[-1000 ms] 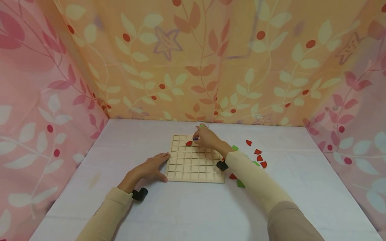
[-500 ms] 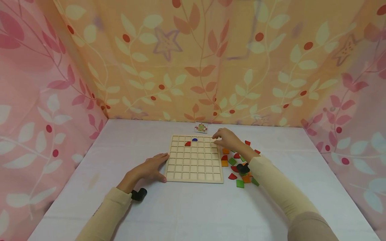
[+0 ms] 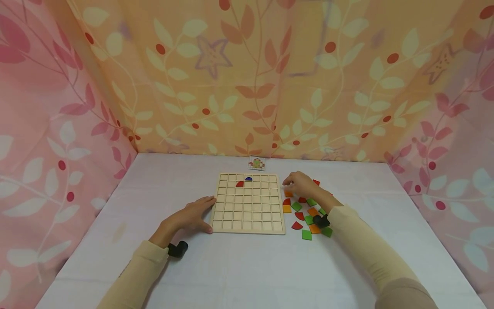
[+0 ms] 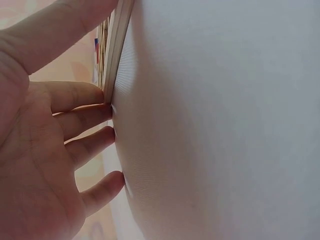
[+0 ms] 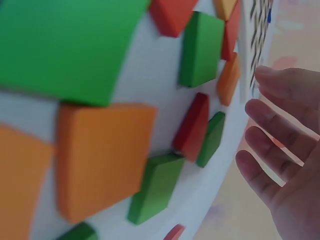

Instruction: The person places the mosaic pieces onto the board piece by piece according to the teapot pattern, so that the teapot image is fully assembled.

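Note:
A wooden grid board (image 3: 247,212) lies on the white table. One red quarter-circle piece (image 3: 240,184) sits in a cell of its second row, and a blue half-circle piece (image 3: 248,179) is in the top row. My left hand (image 3: 192,216) touches the board's left edge with fingers spread; the left wrist view shows the fingertips (image 4: 114,134) against the table beside that edge. Off the board's upper right, my right hand (image 3: 302,185) hovers by the loose pieces, its fingers loosely bent and holding nothing. In the right wrist view the hand (image 5: 290,145) is apart from the pieces.
Loose pieces lie right of the board: green squares (image 3: 306,234), orange squares (image 3: 287,209) and red quarter-circles (image 3: 297,225), several of each colour. A small pattern card (image 3: 256,163) lies behind the board. Floral cloth (image 3: 216,86) walls the table at the back and both sides.
My right hand has let go of the blue half-circle in the board's top row and moved right, off the board to the loose pieces. The left hand stays at the board's edge.

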Motion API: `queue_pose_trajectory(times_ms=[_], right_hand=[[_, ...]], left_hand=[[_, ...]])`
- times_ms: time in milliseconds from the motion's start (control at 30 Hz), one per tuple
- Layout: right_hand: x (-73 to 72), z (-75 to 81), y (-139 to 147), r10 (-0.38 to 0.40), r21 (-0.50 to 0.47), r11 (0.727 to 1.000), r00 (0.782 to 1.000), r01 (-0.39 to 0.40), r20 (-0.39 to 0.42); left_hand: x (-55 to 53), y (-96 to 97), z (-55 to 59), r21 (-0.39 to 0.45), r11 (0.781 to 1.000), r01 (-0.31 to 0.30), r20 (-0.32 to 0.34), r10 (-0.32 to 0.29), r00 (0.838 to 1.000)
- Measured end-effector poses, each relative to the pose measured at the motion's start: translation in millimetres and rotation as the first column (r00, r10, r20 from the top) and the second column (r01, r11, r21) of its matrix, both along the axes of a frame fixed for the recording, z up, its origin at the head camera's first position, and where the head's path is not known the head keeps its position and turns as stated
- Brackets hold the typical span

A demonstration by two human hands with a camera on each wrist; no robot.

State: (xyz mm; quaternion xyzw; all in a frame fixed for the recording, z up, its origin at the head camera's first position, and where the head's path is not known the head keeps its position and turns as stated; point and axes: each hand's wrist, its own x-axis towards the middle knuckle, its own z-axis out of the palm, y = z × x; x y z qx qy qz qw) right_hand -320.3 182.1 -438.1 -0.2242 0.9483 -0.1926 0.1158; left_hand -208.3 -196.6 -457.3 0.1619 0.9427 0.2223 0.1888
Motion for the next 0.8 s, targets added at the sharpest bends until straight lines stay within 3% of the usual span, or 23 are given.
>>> queue_pose_trajectory(times_ms=[200,433,800], right_hand=[[3.1,-3.5,5.5,0.019,0.019,1.0,0.999,-0.02,0.039],[4.0,-6.1,7.2,0.081,0.068,0.995,0.997,-0.08,-0.018],[5.2,-10.4,7.2,0.019,0.071,0.997,1.0,-0.019,-0.004]], left_hand=[[-1.7,0.1,-0.7,-0.008,1.0,0.0,-0.002,0.0,1.0],[-2.6,-0.2,-0.9,-0.008,1.0,0.005,-0.01,-0.005,1.0],[-2.6,0.5,-0.2,-0.014,1.0,0.006,0.003,-0.006,1.0]])
